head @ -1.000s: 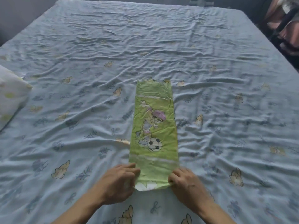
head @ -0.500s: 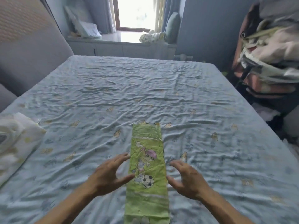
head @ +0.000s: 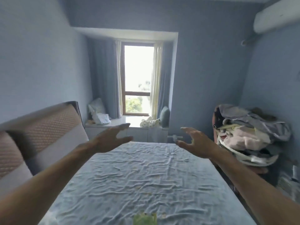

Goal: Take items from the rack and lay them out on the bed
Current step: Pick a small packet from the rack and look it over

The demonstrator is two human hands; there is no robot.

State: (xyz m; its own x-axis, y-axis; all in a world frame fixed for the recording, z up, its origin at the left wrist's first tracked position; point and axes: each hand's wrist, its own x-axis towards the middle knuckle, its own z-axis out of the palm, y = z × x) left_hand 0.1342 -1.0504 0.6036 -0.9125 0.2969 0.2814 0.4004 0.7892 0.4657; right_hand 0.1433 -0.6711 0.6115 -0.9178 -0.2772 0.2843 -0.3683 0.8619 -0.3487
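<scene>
The bed with its wrinkled pale blue printed sheet fills the lower middle of the head view. Only the far end of the green cartoon cloth shows, lying flat at the bottom edge. My left hand and my right hand are both raised above the bed with fingers spread and nothing in them. A pile of clothes in grey, pink and white hangs over the rack at the right, a little beyond my right hand.
A padded headboard runs along the bed's left side. Behind the bed are a window with curtains and a sill holding pillows and a bundle. An air conditioner sits high on the right wall.
Both hands let go of the green cloth and lifted off the bed, fingers spread. My view tilted up from the sheet to the window, so the cloth slid to the bottom edge.
</scene>
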